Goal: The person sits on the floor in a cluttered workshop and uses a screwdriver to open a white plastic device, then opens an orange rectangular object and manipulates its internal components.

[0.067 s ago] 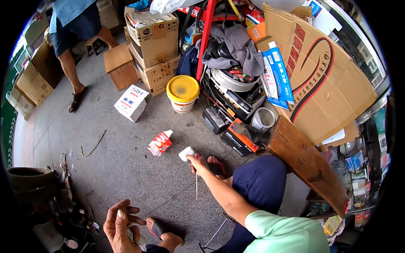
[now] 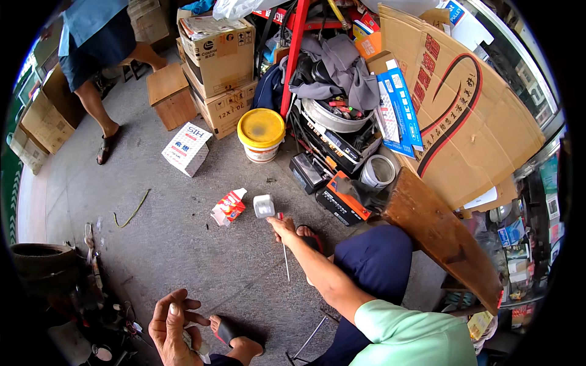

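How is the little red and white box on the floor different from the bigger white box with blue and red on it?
The small red and white box looks torn open and crumpled, while the white box keeps its neat square shape. The small box is mostly red; the white box has only blue and red markings. The small box lies close to the right hand, and the white box sits farther off, near the yellow-lidded bucket. Both are cardboard and rest on the grey floor.

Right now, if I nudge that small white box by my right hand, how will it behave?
The small white box looks light, so it would likely slide or tumble on the concrete floor. Its cardboard probably dents easily. The right hand sits just beside it.
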